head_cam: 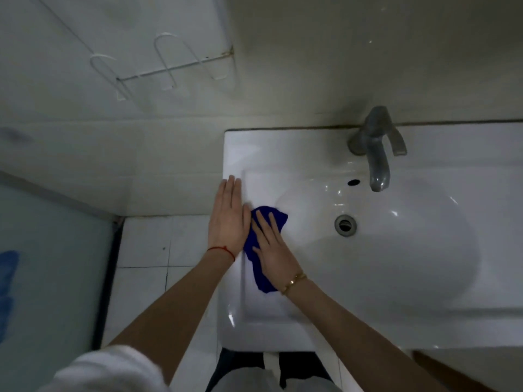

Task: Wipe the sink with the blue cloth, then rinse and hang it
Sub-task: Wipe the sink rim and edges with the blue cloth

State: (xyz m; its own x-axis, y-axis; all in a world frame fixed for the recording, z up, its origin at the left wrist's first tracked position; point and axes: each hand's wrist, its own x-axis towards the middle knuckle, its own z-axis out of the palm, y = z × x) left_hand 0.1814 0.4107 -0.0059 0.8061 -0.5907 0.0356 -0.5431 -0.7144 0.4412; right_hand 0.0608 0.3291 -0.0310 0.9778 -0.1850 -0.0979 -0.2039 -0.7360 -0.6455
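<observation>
A blue cloth (pixel 264 250) is pressed flat against the left ledge of a white sink (pixel 396 264) by the right hand (pixel 273 251), whose fingers are laid out straight over the fabric; nothing is clasped in its grip, the cloth being held down under the palm only. The cloth is seen bunched, one end showing beyond the fingertips towards the basin and the other trailing back beside the wrist, where a gold bracelet (pixel 294 282) is worn. The left hand (pixel 227 219) is rested just beside it on the sink's left rim, fingers straight and together, its grip likewise wide and holding nothing; a red string (pixel 222 249) is tied at that wrist. A grey tap (pixel 375 148) is mounted at the back of the sink, its spout reaching over the basin, with the drain (pixel 345 225) lying below it. A white wire rack (pixel 169 66) is fixed to the tiled wall above and to the left.
</observation>
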